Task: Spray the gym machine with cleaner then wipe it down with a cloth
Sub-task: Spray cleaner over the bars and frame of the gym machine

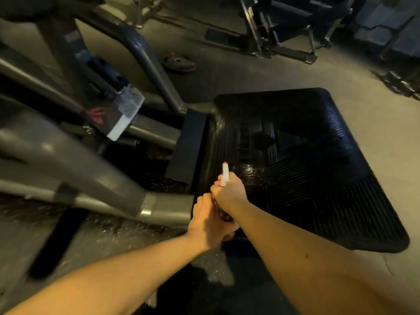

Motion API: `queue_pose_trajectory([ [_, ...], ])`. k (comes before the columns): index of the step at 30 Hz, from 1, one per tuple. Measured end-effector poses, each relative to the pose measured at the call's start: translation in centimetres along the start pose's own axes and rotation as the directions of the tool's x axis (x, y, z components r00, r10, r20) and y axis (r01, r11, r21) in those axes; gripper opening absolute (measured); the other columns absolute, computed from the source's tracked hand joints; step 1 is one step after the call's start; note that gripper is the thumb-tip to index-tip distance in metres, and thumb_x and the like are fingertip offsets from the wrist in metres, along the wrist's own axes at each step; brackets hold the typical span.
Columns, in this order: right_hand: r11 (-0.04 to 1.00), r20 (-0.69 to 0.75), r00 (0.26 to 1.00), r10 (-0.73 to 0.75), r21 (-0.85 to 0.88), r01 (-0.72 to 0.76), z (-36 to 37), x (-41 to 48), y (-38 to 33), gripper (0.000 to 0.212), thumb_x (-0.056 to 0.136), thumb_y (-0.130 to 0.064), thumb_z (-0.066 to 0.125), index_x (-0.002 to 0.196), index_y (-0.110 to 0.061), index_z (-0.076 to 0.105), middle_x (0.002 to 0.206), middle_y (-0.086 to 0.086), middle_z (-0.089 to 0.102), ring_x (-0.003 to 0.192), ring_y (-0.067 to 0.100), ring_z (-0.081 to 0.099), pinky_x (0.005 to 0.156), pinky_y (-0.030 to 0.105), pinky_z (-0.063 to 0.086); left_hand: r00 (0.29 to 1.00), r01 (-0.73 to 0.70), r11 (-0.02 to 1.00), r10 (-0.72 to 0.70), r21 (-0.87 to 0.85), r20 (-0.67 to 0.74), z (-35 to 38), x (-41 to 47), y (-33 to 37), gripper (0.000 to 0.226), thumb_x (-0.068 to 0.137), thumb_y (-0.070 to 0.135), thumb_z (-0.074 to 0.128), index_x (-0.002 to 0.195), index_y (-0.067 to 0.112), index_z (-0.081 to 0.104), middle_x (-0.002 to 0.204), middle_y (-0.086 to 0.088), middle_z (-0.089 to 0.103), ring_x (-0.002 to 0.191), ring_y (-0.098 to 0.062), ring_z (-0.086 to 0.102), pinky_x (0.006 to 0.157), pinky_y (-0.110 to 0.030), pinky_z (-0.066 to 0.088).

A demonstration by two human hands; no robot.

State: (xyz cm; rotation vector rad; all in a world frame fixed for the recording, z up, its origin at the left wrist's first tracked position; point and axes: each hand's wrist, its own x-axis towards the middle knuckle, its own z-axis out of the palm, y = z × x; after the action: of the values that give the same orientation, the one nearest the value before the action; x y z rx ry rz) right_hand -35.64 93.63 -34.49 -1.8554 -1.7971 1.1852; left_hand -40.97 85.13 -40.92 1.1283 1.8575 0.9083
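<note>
Spraying stage, by the look of it, with wiping not yet begun. Gripped at lower centre of the frame: one spray bottle [221, 211], dark-bodied with a white nozzle and red tip, aimed up-frame over the gym machine's black ribbed footplate [306, 155]. Wrapped round the trigger head, the right hand [229, 192]. Curled round the bottle's lower body just beneath and touching the right, the left hand [208, 223]. Just right of the nozzle, a glossy wet patch [250, 175] on the ribbing, suggesting cleaner already laid on that part. Duller and seemingly dry, the far and right-hand stretches of the footplate. No sign of wetting, as far as can be judged through the blur, on the grey tubular frame [91, 160] filling the left half of the frame. Left to do, then: probably more spraying, and the whole wipe-down. No cloth anywhere in view. Counted: one bottle, two hands, one footplate, one wet patch, one weight plate [179, 62] flat on the floor at upper centre, and at least one further machine [284, 30] in shadow at upper right. Grey tubes too blurred and overlapping for a sure count.
</note>
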Motion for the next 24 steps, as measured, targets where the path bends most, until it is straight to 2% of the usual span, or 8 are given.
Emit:
queue_pose_trajectory([
  [2, 0.993, 0.11, 0.994, 0.006, -0.12, 0.007, 1.1, -2.1, -1.3, 0.03, 0.091, -0.023, 0.073, 0.112, -0.022, 0.052, 0.105, -0.003, 0.063, 0.089, 0.012, 0.059, 0.073, 0.026, 0.045, 0.996, 0.084, 0.996, -0.085, -0.036, -0.021, -2.5, -2.6, 0.0, 0.105, 0.041, 0.074, 0.078, 0.128, 0.027, 0.04, 0.119, 0.01, 0.044, 0.118, -0.012, 0.05, 0.097, -0.041, 0.055],
  [4, 0.978, 0.196, 0.981, 0.005, -0.204, 0.036, 1.9, -4.5, -2.8, 0.038, 0.09, -0.032, 0.075, 0.119, -0.022, 0.052, 0.103, -0.004, 0.061, 0.09, 0.013, 0.06, 0.077, 0.029, 0.047, 0.989, 0.142, 0.989, -0.144, -0.039, -0.041, -5.4, -5.5, 0.4, 0.095, 0.052, 0.064, 0.087, 0.127, 0.026, 0.041, 0.118, 0.009, 0.042, 0.119, -0.015, 0.047, 0.099, -0.043, 0.053],
  [6, 0.977, 0.256, 0.967, -0.015, -0.203, 0.069, 2.4, -7.5, -4.9, 0.045, 0.088, -0.038, 0.077, 0.124, -0.022, 0.056, 0.103, -0.005, 0.062, 0.091, 0.014, 0.062, 0.076, 0.03, 0.046, 0.973, 0.202, 0.978, -0.206, -0.043, -0.101, -8.0, -8.5, 0.8, 0.091, 0.059, 0.054, 0.091, 0.129, 0.024, 0.042, 0.122, 0.007, 0.042, 0.123, -0.016, 0.044, 0.102, -0.045, 0.051],
  [9, 0.974, 0.295, 0.955, -0.038, -0.203, 0.101, 2.8, -12.4, -8.2, 0.041, 0.082, -0.043, 0.079, 0.115, -0.023, 0.065, 0.1, -0.003, 0.067, 0.091, 0.018, 0.067, 0.077, 0.034, 0.052, 0.941, 0.291, 0.956, -0.293, -0.034, -0.17, -11.7, -12.9, 2.0, 0.093, 0.059, 0.047, 0.094, 0.132, 0.02, 0.042, 0.127, 0.004, 0.042, 0.128, -0.019, 0.042, 0.106, -0.045, 0.047],
  [12, 0.992, 0.341, 0.94, -0.01, -0.115, 0.052, 2.2, -17.9, -11.0, 0.027, 0.083, -0.037, 0.081, 0.101, -0.022, 0.068, 0.092, -0.002, 0.072, 0.087, 0.018, 0.071, 0.082, 0.038, 0.059, 0.924, 0.346, 0.938, -0.343, -0.016, -0.167, -15.1, -17.4, 3.7, 0.095, 0.059, 0.046, 0.092, 0.134, 0.02, 0.04, 0.127, 0.005, 0.039, 0.127, -0.018, 0.039, 0.107, -0.042, 0.045],
  [18, 0.986, 0.423, 0.905, -0.045, -0.129, 0.109, -1.6, -28.3, -16.5, 0.019, 0.082, -0.033, 0.084, 0.081, -0.027, 0.067, 0.079, -0.009, 0.071, 0.078, 0.01, 0.07, 0.074, 0.029, 0.058, 0.904, 0.391, 0.919, -0.394, -0.054, -0.164, -20.6, -27.5, 9.0, 0.101, 0.06, 0.048, 0.094, 0.137, 0.014, 0.037, 0.125, 0.002, 0.037, 0.123, -0.019, 0.039, 0.107, -0.041, 0.043],
  [22, 0.955, 0.537, 0.838, -0.093, -0.19, 0.228, -5.8, -35.2, -19.9, 0.02, 0.081, -0.025, 0.086, 0.096, -0.019, 0.074, 0.083, -0.004, 0.072, 0.078, 0.013, 0.068, 0.072, 0.03, 0.054, 0.889, 0.406, 0.908, -0.419, -0.106, -0.183, -23.8, -34.1, 12.9, 0.104, 0.062, 0.048, 0.096, 0.141, 0.014, 0.038, 0.127, -0.001, 0.038, 0.12, -0.021, 0.041, 0.107, -0.039, 0.042],
  [24, 0.943, 0.57, 0.813, -0.116, -0.193, 0.27, -8.2, -38.0, -21.3, 0.022, 0.08, -0.022, 0.086, 0.099, -0.018, 0.075, 0.084, -0.004, 0.072, 0.077, 0.012, 0.066, 0.069, 0.025, 0.05, 0.886, 0.415, 0.901, -0.432, -0.128, -0.167, -25.1, -36.9, 15.2, 0.099, 0.061, 0.05, 0.096, 0.138, 0.018, 0.043, 0.125, 0.0, 0.04, 0.118, -0.02, 0.042, 0.104, -0.036, 0.042],
])
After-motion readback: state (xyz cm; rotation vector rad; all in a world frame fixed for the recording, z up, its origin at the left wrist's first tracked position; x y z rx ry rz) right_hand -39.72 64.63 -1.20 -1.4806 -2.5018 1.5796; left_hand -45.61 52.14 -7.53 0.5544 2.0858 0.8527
